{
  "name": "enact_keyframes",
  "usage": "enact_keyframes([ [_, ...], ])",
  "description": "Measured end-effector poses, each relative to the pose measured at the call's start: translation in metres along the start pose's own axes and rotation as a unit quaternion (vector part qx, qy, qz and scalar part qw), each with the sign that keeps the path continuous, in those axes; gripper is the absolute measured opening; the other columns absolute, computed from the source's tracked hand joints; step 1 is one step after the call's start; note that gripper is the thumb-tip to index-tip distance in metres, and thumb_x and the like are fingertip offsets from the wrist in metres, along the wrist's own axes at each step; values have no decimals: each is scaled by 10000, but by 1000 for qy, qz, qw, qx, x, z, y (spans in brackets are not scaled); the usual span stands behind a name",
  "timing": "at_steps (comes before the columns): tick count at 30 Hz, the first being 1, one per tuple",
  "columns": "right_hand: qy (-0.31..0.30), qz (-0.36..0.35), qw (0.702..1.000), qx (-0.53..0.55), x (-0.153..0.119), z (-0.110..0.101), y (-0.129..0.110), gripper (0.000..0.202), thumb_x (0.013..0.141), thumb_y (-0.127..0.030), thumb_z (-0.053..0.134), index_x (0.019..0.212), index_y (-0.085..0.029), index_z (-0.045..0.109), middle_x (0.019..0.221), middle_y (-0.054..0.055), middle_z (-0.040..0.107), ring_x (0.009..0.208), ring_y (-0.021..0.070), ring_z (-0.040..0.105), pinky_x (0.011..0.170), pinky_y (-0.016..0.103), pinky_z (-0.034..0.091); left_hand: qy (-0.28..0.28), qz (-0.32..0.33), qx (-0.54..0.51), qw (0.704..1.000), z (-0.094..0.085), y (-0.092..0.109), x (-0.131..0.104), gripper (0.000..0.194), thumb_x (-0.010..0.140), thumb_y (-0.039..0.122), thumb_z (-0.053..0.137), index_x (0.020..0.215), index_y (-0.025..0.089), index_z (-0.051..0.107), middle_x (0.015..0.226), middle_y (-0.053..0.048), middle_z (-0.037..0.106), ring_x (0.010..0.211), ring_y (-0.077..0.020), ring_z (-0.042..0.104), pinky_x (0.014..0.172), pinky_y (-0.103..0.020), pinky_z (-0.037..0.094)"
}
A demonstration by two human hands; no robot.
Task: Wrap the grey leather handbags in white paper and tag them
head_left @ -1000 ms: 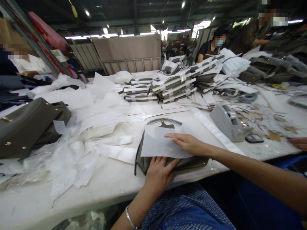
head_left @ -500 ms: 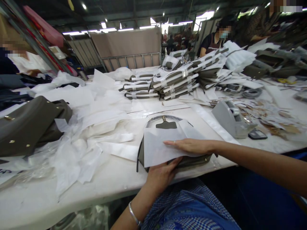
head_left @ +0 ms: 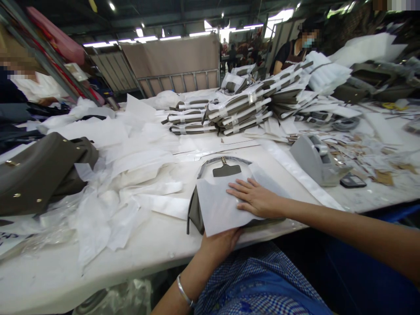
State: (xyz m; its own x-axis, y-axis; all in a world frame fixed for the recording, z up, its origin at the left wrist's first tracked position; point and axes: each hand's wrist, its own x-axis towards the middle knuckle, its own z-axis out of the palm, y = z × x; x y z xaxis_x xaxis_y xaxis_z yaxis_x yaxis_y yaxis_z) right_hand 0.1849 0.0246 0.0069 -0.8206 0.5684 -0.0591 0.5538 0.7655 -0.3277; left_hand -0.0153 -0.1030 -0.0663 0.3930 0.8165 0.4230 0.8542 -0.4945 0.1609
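Note:
An olive-grey bag (head_left: 195,211) lies near the table's front edge, its wrapped handle looped toward the back. A dark tag (head_left: 226,170) on a gold-coloured clip rests inside the loop. White sheet (head_left: 213,205) covers most of the bag's upper side. My right hand (head_left: 254,199) lies flat on the sheet with its fingers spread. At the bag's front edge is my left hand (head_left: 220,245); its fingers are hidden under the sheet, so I cannot tell what they grip.
Stacked wrapped bag parts (head_left: 236,111) stand at the back. A grey tape dispenser (head_left: 311,159) and a small black device (head_left: 352,180) are on the right. Loose white sheets (head_left: 131,166) and another olive bag (head_left: 42,170) lie left. A masked person (head_left: 290,52) is behind the stack.
My right hand has gone from edge-on to lying flat with spread fingers. The white sheet has shifted toward the front, over my left hand's fingers. At the back right, a white sheet has risen.

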Motion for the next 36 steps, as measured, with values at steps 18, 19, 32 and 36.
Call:
enact_keyframes([
  [18, 64, 47, 997, -12, 6, 18, -18, 615, 1003, -583, 331, 1520, -253, 358, 1588, 101, 293, 1474, 373, 208, 1167, 659, 152, -45, 12, -33, 998, -28, 6, 11, 280, 945, 283, 557, 1203, 225, 648, 1117, -111, 723, 1049, -277, 685, 927, -426, 576],
  [19, 64, 39, 997, -10, 6, 18, -17, 616, 1000, -587, 337, 1517, -254, 364, 1588, 102, 294, 1473, 376, 210, 1166, 661, 151, -51, 11, -31, 998, -36, 11, 11, 308, 945, 261, 545, 1236, 208, 627, 1108, -122, 722, 1042, -281, 686, 913, -428, 581],
  [32, 60, 5, 998, 34, 8, 19, -2, 591, 959, -457, 491, 1496, -226, 408, 1575, 134, 316, 1459, 389, 245, 1157, 668, 166, -107, 8, -85, 991, -69, -1, 84, 399, 998, 308, 477, 1375, 176, 483, 1400, -115, 567, 1314, -246, 513, 1112, -452, 438],
  [36, 18, -25, 990, 135, 5, -1, 14, 645, 930, -559, 529, 1462, -199, 463, 1549, 158, 366, 1447, 363, 292, 1169, 634, 194, -107, -16, -88, 990, -47, -27, 73, 533, 1003, 383, 480, 1477, 180, 347, 1503, -108, 459, 1395, -220, 418, 1158, -453, 379],
])
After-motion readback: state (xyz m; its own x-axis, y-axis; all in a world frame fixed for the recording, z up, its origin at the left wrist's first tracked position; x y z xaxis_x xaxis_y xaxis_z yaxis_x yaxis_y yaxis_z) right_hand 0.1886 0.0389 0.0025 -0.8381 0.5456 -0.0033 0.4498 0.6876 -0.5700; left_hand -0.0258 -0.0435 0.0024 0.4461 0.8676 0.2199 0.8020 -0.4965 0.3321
